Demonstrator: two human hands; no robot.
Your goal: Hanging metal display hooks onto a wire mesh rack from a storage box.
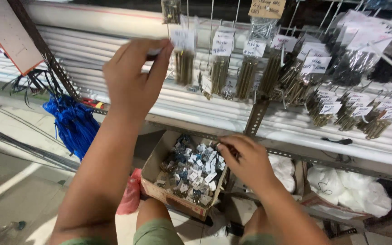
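Note:
My left hand (pixel 132 79) is raised to a hanging clear bag of long brass-coloured screws (pixel 184 63), pinching its white paper tag between thumb and fingers. My right hand (pixel 246 159) is lower down, its fingers closed at the rim of an open cardboard box (pixel 159 188) full of small tagged packets of hardware. Whether it holds a packet is hidden by the fingers. The box rests below a slotted metal shelf rail (pixel 296 152).
Several more tagged bags of screws (pixel 296 77) hang in rows to the right. White pipes (pixel 91 45) lie stacked behind them. A bundle of blue cord (pixel 75 124) hangs at left. White bulging plastic bags (pixel 355 188) fill the lower shelf.

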